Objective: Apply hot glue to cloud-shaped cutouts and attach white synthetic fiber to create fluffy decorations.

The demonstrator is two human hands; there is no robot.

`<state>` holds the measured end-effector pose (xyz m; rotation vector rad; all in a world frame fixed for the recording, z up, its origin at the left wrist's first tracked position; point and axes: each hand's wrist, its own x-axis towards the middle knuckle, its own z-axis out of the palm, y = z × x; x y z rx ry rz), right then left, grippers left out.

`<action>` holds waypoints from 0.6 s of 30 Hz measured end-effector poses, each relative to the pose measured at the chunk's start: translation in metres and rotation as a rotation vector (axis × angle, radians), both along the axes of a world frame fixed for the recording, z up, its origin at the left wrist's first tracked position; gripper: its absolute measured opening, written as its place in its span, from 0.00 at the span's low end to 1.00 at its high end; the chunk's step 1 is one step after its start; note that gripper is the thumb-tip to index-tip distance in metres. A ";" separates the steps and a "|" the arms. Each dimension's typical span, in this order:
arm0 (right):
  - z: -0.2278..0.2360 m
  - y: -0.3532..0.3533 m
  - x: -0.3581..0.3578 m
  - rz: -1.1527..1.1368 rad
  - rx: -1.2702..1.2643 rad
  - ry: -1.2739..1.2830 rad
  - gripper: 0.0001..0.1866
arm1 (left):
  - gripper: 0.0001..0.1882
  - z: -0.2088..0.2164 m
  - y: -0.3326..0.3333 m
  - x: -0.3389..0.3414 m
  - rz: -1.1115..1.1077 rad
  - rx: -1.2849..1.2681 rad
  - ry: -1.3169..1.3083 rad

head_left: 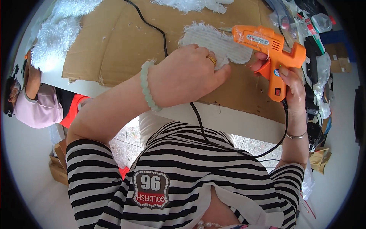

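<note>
My right hand (294, 84) is wrapped round the handle of an orange hot glue gun (277, 70), with its fingers at the red trigger. The gun's metal nozzle points left, over a piece of white shaggy fabric (202, 36) on the cardboard. With fingers curled, my left hand (187, 74) grips the near edge of that fabric; its fingertips are partly hidden behind the hand. Fine white fibres cling to the gun. From the handle's base a black cord (286, 122) loops down in front of me.
A brown cardboard sheet (118, 45) covers much of the white table. More white shaggy fabric (57, 36) lies at the far left, with another piece (194, 4) at the far edge. Plastic packaging and other clutter line the right. A person in pink (40, 103) is at the left.
</note>
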<state>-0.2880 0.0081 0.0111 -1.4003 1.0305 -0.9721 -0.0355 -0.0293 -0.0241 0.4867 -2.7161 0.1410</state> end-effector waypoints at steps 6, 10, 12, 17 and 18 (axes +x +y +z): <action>0.000 -0.014 0.008 0.039 0.059 0.058 0.21 | 0.19 -0.004 -0.010 0.001 -0.106 0.024 0.034; -0.004 -0.015 0.019 -0.013 -0.056 0.049 0.22 | 0.17 -0.008 -0.009 0.003 -0.098 0.036 0.084; -0.015 -0.017 0.016 -0.004 -0.021 0.045 0.22 | 0.15 -0.010 -0.014 0.005 -0.128 0.033 0.155; -0.017 -0.016 0.006 0.070 0.084 0.225 0.22 | 0.19 -0.009 -0.010 0.010 -0.087 0.126 0.058; -0.020 -0.016 0.007 0.057 0.048 0.192 0.23 | 0.19 -0.009 -0.010 0.009 -0.090 0.127 0.058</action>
